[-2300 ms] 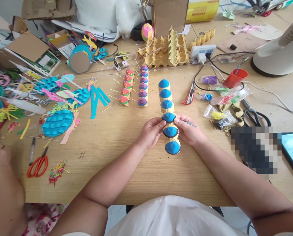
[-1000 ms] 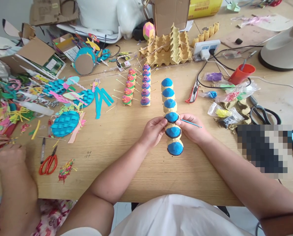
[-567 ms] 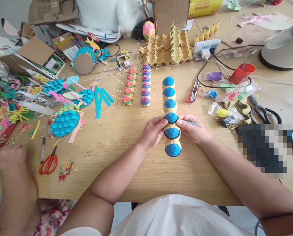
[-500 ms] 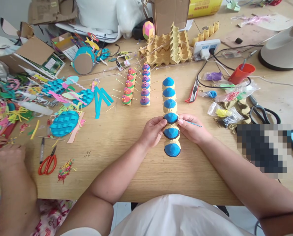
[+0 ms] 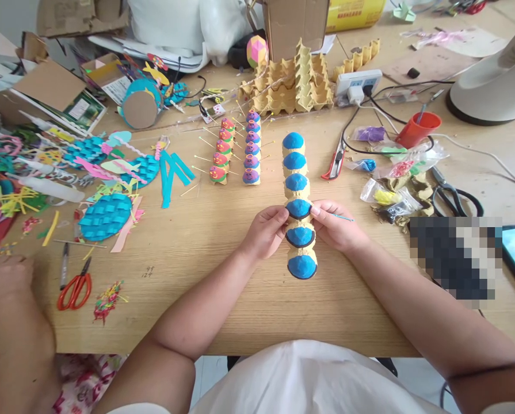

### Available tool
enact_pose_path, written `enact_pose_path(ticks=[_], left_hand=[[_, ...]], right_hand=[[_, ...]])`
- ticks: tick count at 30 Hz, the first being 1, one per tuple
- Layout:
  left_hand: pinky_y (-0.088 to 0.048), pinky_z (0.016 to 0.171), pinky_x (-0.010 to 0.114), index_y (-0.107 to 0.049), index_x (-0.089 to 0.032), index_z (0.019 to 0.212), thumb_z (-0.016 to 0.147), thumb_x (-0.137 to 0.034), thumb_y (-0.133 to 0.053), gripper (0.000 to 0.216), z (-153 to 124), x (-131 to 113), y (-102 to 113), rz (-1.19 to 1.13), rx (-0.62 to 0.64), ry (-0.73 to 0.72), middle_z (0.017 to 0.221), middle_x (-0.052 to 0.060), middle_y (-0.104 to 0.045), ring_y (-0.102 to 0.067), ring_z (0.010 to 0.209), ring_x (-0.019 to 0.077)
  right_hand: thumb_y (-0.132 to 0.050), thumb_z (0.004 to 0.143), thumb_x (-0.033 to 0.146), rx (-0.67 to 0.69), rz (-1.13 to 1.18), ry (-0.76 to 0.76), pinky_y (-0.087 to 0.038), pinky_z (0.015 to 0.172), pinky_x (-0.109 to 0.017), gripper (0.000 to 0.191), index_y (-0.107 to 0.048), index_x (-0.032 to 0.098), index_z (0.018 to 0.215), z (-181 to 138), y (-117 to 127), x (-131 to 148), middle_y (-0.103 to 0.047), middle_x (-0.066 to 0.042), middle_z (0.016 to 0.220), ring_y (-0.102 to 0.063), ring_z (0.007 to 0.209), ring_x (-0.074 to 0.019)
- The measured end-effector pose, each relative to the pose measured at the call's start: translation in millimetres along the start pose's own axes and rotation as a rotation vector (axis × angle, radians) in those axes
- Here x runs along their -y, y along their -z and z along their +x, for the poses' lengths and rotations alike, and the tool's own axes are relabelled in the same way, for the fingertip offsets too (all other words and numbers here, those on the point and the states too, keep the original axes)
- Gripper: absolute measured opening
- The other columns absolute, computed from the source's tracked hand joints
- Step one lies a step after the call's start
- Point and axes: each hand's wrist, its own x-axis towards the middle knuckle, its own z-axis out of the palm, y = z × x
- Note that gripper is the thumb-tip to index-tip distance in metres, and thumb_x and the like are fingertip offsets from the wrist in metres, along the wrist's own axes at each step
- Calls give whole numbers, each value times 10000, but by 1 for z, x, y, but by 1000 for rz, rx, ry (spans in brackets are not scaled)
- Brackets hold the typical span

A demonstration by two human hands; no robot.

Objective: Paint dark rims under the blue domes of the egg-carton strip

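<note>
Before me at the desk [image 5: 188, 241], my left hand [image 5: 263, 233] and right hand [image 5: 337, 225] (with blue stick [image 5: 343, 218]) pinch the blue-domed egg-carton strip [image 5: 299, 208] by its sides: presumably light, crushable, best held there.

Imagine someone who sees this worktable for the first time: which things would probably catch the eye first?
Probably the blue-domed egg-carton strip in the centre, held between the left hand and the right hand, which also grips a thin blue stick. Beyond the left hand are the spiky red-and-green row and purple-and-blue row of small domes. Farther left, the woven blue oval stands out.
</note>
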Motion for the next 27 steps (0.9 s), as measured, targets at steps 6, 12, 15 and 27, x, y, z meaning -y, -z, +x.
enact_pose_path(ticks=[6,12,15,27], left_hand=[[-561,668,256,-815,-161,777,606,-544,-1077,494,-1,0,-1,-5,18,3,758,9,-791,-693,671,114],[-569,664,261,-820,-149,790,593,-536,-1085,509,-1,1,-1,-11,11,1,767,27,-798,-705,675,122],[-571,665,270,-818,-149,793,586,-548,-1085,523,-1,0,-1,2,8,4,770,30,-793,-705,683,129],[-570,681,255,-827,-149,821,669,-544,-1051,479,-2,1,0,-48,46,18,786,31,-777,-690,714,133]], right_hand=[[-1021,655,658,9,-16,8,-559,659,-308,467,-834,246,767,1,0,1,-763,-4,707,-652,680,-155],[-1028,627,673,-23,-18,5,-549,642,-309,486,-831,246,749,0,0,0,-747,0,678,-629,646,-149],[-1028,622,675,-32,-22,7,-535,616,-299,487,-828,246,734,-1,-2,2,-732,6,646,-621,625,-145],[-1013,681,644,18,35,22,-590,741,-335,441,-804,262,756,0,-3,1,-772,1,723,-697,736,-180]])
